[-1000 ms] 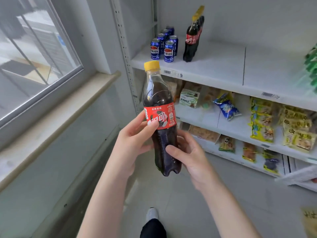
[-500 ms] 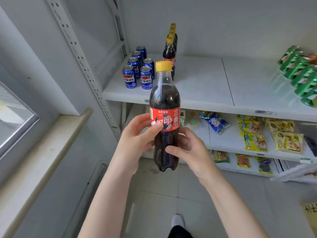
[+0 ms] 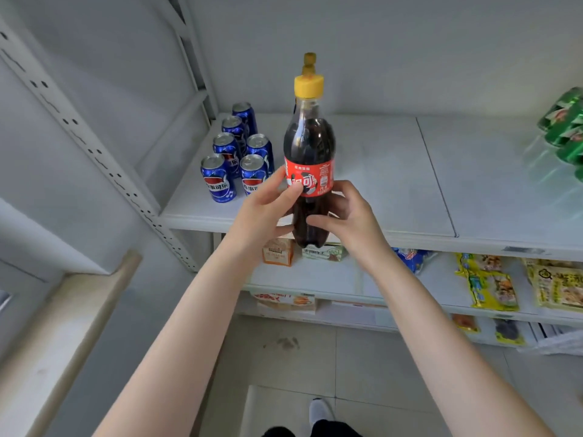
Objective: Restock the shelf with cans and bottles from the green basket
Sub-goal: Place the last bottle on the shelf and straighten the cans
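Dark cola bottle (image 3: 310, 143), upright and clasped low by the left grip (image 3: 262, 209) and the right grip (image 3: 350, 216), is held before the top shelf (image 3: 378, 171), not yet set down beside the stocked blue cans (image 3: 236, 159) and bottle row (image 3: 309, 63); the green basket is out of view.

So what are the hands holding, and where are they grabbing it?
A cola bottle with a yellow cap, upright. The left hand grips it at the red label; the right hand wraps it just below the label.
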